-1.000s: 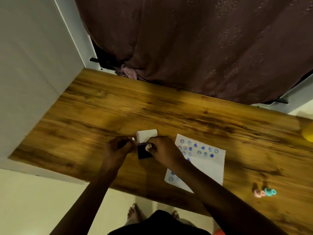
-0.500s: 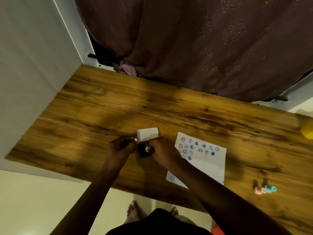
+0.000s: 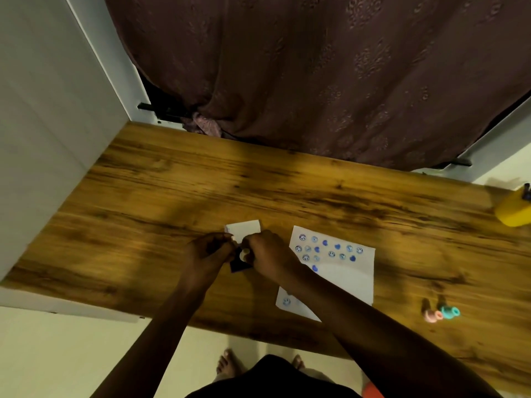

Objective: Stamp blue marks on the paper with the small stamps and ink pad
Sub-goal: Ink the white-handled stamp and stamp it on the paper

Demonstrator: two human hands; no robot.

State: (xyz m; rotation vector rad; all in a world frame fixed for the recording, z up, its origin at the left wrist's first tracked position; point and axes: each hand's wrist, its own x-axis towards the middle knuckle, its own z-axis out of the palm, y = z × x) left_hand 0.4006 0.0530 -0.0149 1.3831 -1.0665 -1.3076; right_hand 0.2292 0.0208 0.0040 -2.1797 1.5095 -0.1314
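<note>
The white paper (image 3: 349, 278) lies on the wooden table (image 3: 172, 202) and carries several blue smiley and heart marks near its top edge. Left of it sits the ink pad (image 3: 237, 266), a dark base with its white lid (image 3: 244, 229) flipped up behind. My left hand (image 3: 208, 252) pinches the pad's left side. My right hand (image 3: 268, 252) grips a small stamp (image 3: 244, 255), whose pale round end shows over the pad. My right forearm covers the paper's lower left part.
A pink stamp (image 3: 431, 315) and a teal stamp (image 3: 450, 311) lie at the right, near the table's front edge. A yellow cup (image 3: 513, 209) stands at the far right. A dark curtain (image 3: 316, 81) hangs behind the table and a white wall (image 3: 43, 124) borders the left.
Both hands stay together at the ink pad, barely shifting. The view has tilted slightly, so the yellow cup shows more at the right.
</note>
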